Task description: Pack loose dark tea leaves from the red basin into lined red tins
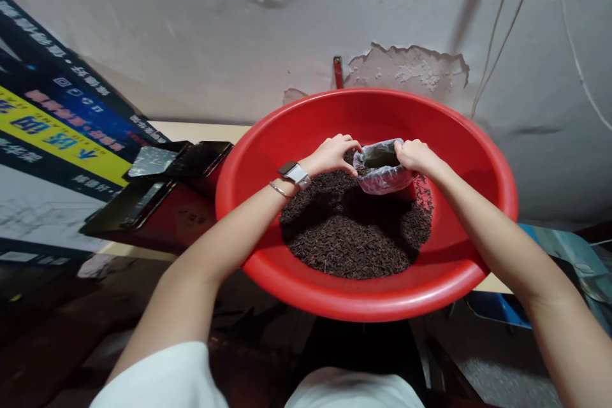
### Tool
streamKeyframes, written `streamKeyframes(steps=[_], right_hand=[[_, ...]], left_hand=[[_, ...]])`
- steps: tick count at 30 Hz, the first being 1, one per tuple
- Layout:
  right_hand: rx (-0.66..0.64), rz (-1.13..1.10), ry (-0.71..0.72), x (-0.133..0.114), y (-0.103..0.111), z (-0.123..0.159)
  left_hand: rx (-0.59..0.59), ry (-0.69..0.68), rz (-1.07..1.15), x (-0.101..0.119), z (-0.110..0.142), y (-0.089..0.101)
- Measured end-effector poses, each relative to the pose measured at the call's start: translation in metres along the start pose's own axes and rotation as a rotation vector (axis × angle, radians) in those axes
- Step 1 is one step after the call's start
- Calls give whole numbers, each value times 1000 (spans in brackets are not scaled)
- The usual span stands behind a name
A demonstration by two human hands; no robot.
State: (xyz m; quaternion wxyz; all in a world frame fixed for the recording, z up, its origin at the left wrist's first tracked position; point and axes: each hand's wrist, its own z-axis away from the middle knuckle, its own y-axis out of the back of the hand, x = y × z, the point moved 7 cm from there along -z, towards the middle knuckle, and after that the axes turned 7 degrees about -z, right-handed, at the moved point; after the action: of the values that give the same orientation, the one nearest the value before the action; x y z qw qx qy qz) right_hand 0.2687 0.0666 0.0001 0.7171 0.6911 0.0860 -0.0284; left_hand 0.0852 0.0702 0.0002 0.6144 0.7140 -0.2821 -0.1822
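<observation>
A wide red plastic basin [368,306] holds a heap of dark brown loose leaves, probably tea [354,242]. Over the heap is a clear plastic bag [382,183], its mouth spread and facing up, with some dark bits inside near its left edge. My left hand [335,154] pinches the left side of the bag's rim between thumb and fingers. On the opposite side, my right hand [415,156] is closed on the rim. A small red piece [408,193] shows beneath the bag at its right; most of it is hidden.
Left of the basin stand dark red boxes [162,213] with open lids and a shiny silver lining. A printed banner [62,121] leans behind them. Peeling wall [191,44] rises behind the pale tabletop [201,131]. A blue-patterned item [568,255] lies at right.
</observation>
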Motion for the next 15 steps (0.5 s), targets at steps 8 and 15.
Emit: streamKeyframes(steps=[8, 15], right_hand=[[-50, 106, 73, -4, -2, 1], [-25, 54, -10, 3, 0, -2]], left_hand=[[214, 200, 50, -3, 4, 18], [-458, 376, -60, -42, 18, -51]])
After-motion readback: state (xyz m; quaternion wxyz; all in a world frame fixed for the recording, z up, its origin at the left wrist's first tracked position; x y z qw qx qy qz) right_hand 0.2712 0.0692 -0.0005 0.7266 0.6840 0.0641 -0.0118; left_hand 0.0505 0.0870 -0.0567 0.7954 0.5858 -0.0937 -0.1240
